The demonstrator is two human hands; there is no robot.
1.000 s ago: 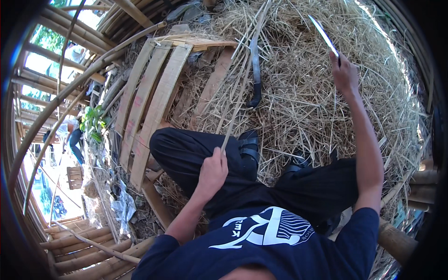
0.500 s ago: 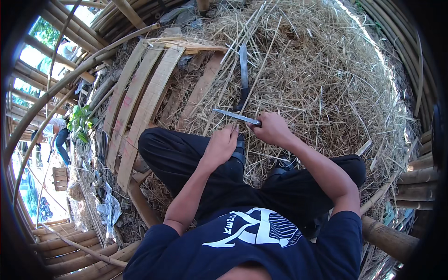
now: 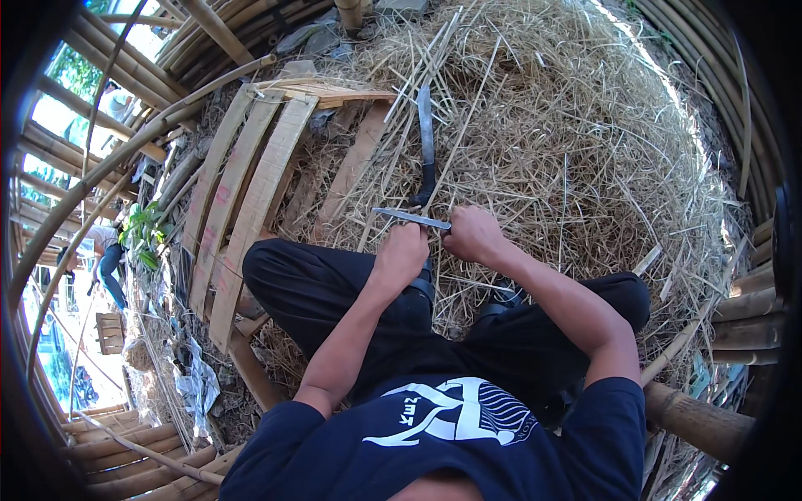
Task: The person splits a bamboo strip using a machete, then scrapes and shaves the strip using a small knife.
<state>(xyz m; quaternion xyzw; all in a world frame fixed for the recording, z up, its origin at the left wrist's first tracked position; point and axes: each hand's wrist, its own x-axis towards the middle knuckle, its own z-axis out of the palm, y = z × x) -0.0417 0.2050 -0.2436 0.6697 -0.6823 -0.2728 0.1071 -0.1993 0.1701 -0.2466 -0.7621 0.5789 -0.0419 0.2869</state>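
Note:
My right hand (image 3: 474, 235) grips the handle of a knife (image 3: 408, 216) whose narrow, pointed grey blade reaches left. My left hand (image 3: 403, 252) is closed just below that blade, close to the right hand. Whatever its fingers pinch is hidden or too small to make out. Straight ahead of both hands a machete (image 3: 426, 129) lies on the straw, its dark handle toward me and its blade pointing away. Thin light strips (image 3: 407, 104) lie beside and around the machete's blade.
Dry straw (image 3: 576, 125) covers the ground ahead and to the right. A slatted wooden pallet (image 3: 266, 179) lies at the left. Bamboo poles (image 3: 697, 422) are at the right, with a bamboo frame (image 3: 92, 63) at the left. Beyond it a person (image 3: 109, 259) bends over.
The knife blade now lies closer to my left hand, and the two hands are nearer each other. The whole view has shifted slightly.

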